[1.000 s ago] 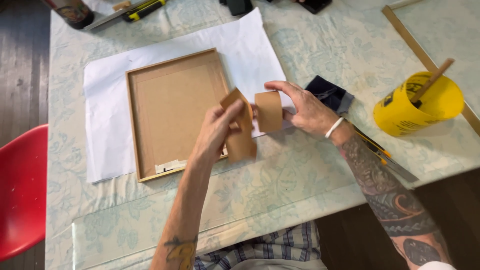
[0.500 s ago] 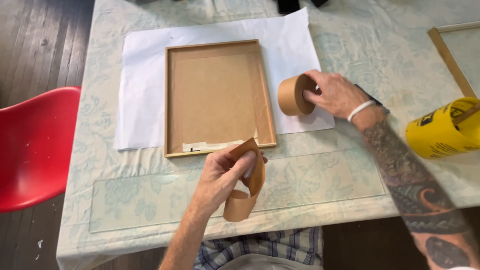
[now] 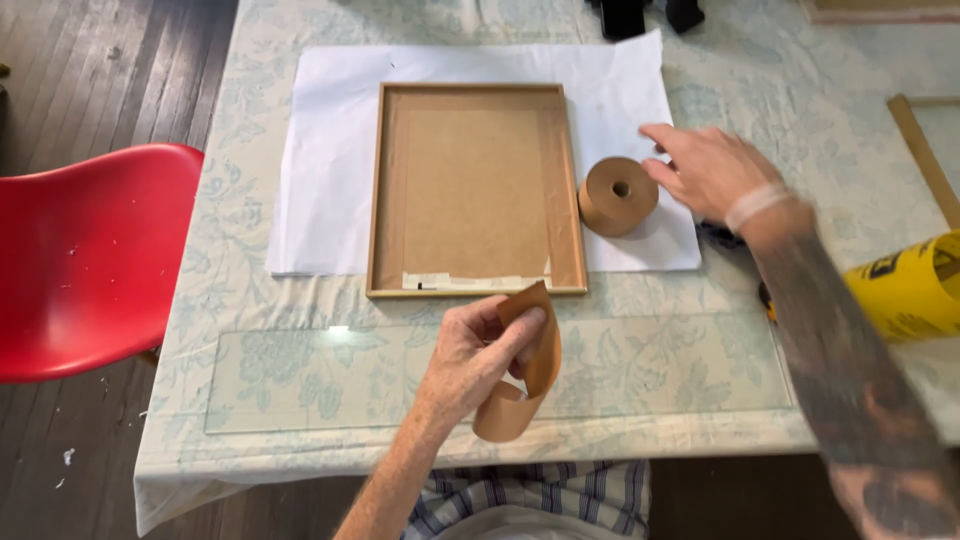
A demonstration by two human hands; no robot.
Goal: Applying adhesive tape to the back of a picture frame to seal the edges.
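Clearly the frame (image 3: 475, 190) is the centre of things: it lies face down on a white sheet (image 3: 330, 150), its brown backing board up, so the paper shields its front from the surface (image 3: 760, 90) and leaves the back open to work on. Pale tape already runs along the frame's near edge. The left hand (image 3: 480, 345), just below the frame's near edge, pinches a cut strip (image 3: 525, 375) of brown paper tape between thumb and fingers; the strip curls down and under, held up off the surface, probably so it does not stick or crease. The right hand (image 3: 715, 170) is open, fingers spread, just right of the roll (image 3: 618, 195), which stands on the sheet touching or nearly touching the frame's right edge; whether a fingertip touches the roll I cannot tell, but the hand grips nothing. Near the frame's bottom edge, between it and the person, a clear glass pane (image 3: 300, 380) lies flat on the patterned cloth, and the left forearm hangs over it, so it sits right in the path of any move toward the frame. Right of the frame, a yellow tub (image 3: 910, 285) stands by the right forearm, and a thin wooden strip (image 3: 920, 150) lies farther out. Left of the frame, off the surface, stands a red chair (image 3: 90, 260). Dark objects above the frame's far edge are cut off.
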